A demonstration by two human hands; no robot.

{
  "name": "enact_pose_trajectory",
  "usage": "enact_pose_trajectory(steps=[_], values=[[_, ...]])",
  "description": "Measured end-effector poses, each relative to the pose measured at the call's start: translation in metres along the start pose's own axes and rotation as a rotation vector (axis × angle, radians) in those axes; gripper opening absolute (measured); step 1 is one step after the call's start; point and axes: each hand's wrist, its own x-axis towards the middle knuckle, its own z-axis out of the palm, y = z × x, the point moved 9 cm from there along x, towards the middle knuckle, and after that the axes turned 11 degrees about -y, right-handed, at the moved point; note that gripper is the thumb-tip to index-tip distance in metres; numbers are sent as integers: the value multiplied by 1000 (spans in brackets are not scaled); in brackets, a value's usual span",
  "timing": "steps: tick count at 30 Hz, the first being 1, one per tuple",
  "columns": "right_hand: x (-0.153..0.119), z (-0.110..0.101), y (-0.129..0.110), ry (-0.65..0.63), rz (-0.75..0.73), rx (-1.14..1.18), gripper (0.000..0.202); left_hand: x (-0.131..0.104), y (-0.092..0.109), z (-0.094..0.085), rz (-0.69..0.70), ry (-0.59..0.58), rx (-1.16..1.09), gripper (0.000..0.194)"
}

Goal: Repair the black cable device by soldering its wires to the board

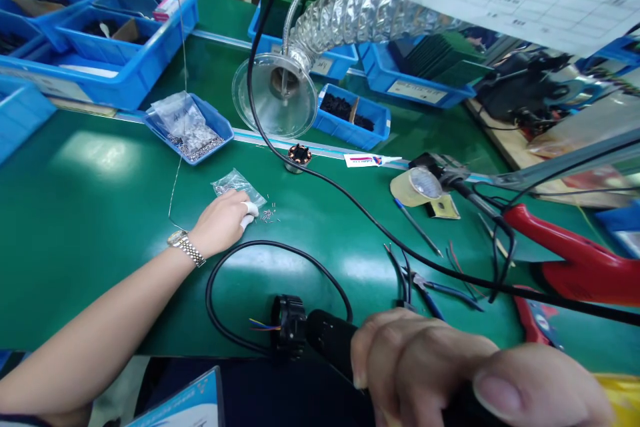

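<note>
My left hand (227, 219), with white covers on two fingertips, rests on the green table beside a small plastic bag (239, 185) and a scatter of tiny metal pins (269, 215). Its fingers are pressed together; what they hold, if anything, is too small to make out. Close to the camera, my right hand (430, 367) is wrapped round a black tool handle (333, 340). The tool's front end reaches a round black housing (290, 325) at the table's front edge. Thin coloured wires (264, 325) stick out of the housing, and a black cable loops behind it.
A blue tray (213, 121) of small metal parts sits behind my left hand. Beyond it are a fume funnel (275, 97), blue bins (353, 117) and a copper-wound part (299, 155). Pliers (425, 287), a pen (418, 228) and a red-handled tool (575, 253) lie at the right. A black cable hangs across the view.
</note>
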Motion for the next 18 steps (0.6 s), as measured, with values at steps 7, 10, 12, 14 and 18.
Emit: enact_pose_trajectory(steps=[7, 10, 12, 14, 18], values=[[10, 10, -8, -150, -116, 15, 28, 5, 15, 3, 59, -12, 27, 17], [8, 12, -7, -173, -90, 17, 30, 8, 19, 5, 80, -18, 50, 18], [4, 13, -9, -174, -95, 10, 30, 9, 22, 5, 99, -23, 81, 20], [1, 10, -11, -124, -113, 1, 30, 9, 25, 5, 113, -38, 135, 21], [2, 6, -11, -84, -124, 32, 28, 11, 30, 5, 115, -62, 200, 25]])
